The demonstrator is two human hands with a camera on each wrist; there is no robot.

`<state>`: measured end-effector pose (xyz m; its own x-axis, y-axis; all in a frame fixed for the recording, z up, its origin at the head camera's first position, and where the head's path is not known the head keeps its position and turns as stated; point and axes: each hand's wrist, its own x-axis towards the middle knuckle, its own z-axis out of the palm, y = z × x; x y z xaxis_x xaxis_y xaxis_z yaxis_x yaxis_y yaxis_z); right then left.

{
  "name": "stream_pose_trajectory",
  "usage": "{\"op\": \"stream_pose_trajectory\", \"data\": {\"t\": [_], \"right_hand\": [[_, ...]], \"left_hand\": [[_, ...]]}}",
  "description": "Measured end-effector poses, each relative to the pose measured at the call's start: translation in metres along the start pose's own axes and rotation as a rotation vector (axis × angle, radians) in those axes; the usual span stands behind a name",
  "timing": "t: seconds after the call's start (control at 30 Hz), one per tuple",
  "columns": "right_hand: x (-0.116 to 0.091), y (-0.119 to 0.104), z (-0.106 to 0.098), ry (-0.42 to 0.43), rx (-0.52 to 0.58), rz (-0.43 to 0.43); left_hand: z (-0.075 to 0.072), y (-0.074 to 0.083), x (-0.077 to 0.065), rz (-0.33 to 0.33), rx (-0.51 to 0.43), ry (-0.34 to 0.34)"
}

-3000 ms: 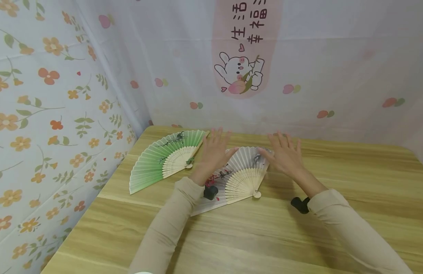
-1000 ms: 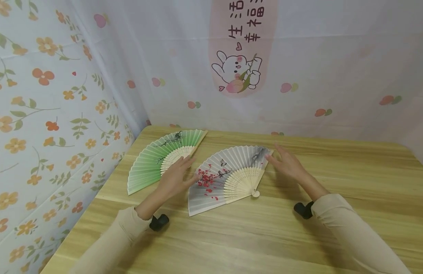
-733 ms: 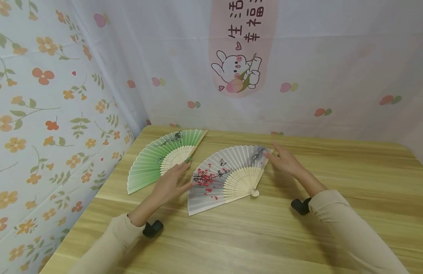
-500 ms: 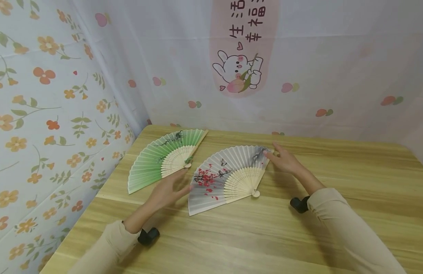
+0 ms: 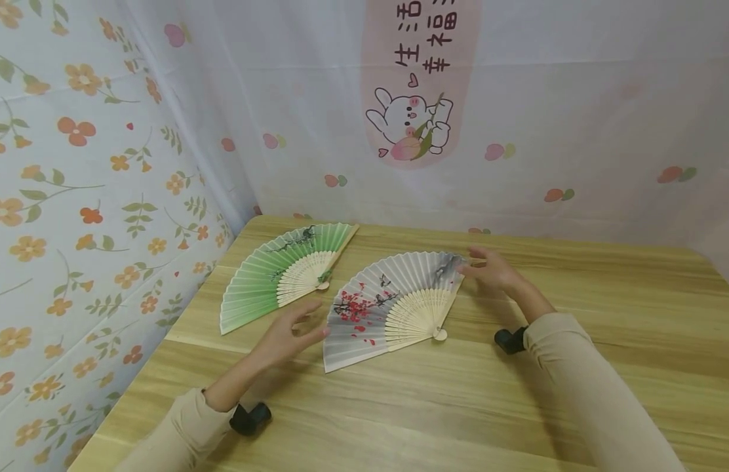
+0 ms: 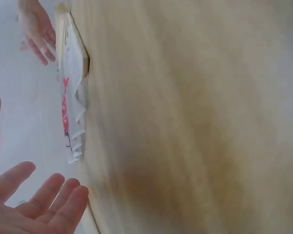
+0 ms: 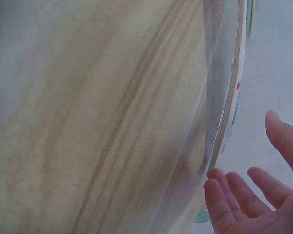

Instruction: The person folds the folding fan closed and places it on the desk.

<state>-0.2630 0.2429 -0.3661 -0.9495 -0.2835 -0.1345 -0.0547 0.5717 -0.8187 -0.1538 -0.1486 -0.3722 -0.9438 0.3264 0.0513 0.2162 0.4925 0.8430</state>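
Note:
A grey folding fan (image 5: 364,328) with red blossoms lies spread on the wooden table. My left hand (image 5: 284,337) hovers just off its left edge, thumb near the pleats, fingers loosely bent and holding nothing. At the fan's upper right end is my right hand (image 5: 491,269), its fingers lightly curved and its thumb overlapping the corner. The left wrist view has the fan (image 6: 77,105) edge-on beyond my relaxed fingers (image 6: 63,204). From the right wrist, the fan's outer rib (image 7: 228,107) runs down to my fingertips (image 7: 217,187). To the left lies a spread green folding fan (image 5: 252,288).
The wood-grain table (image 5: 412,419) meets a white printed curtain (image 5: 547,131) at the back. A flowered cloth (image 5: 93,229) hangs on the left. Black wrist mounts (image 5: 250,418) stick out under both sleeves.
My left hand has moved from over the grey fan, across the green fan's handle, back toward me. The right hand has stayed near the corner, its fingers bending more. Both fans stay put.

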Motion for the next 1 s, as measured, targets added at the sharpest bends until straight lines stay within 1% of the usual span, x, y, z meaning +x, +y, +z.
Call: {"op": "stream_pose_trajectory", "data": {"t": [0.07, 0.13, 0.17, 0.3, 0.43, 0.57, 0.67, 0.83, 1.0], "right_hand": [[0.002, 0.003, -0.001, -0.003, 0.006, 0.004], [0.004, 0.006, -0.003, -0.003, 0.008, 0.010], [0.004, 0.007, -0.003, -0.003, 0.007, 0.012], [0.006, 0.008, -0.004, -0.011, 0.005, 0.020], [0.008, 0.007, -0.004, -0.027, 0.013, 0.025], [0.010, 0.006, -0.002, -0.027, 0.009, 0.026], [0.011, 0.006, -0.001, -0.025, 0.006, 0.030], [0.014, 0.008, -0.001, -0.028, 0.014, 0.032], [0.015, 0.011, -0.002, -0.024, 0.024, 0.022]], "left_hand": [[0.001, 0.009, -0.004, -0.039, -0.034, -0.012], [0.003, 0.008, -0.004, -0.065, -0.058, -0.018], [0.005, 0.006, -0.004, -0.075, -0.074, -0.022], [0.011, -0.016, -0.001, -0.071, -0.099, -0.025], [0.012, -0.016, -0.002, -0.062, -0.098, -0.019], [0.014, -0.017, -0.003, -0.050, -0.066, -0.038], [0.017, -0.018, -0.004, -0.045, -0.016, -0.048], [0.020, -0.019, -0.005, -0.036, 0.033, -0.021], [0.023, -0.021, -0.005, -0.001, 0.069, -0.003]]}}
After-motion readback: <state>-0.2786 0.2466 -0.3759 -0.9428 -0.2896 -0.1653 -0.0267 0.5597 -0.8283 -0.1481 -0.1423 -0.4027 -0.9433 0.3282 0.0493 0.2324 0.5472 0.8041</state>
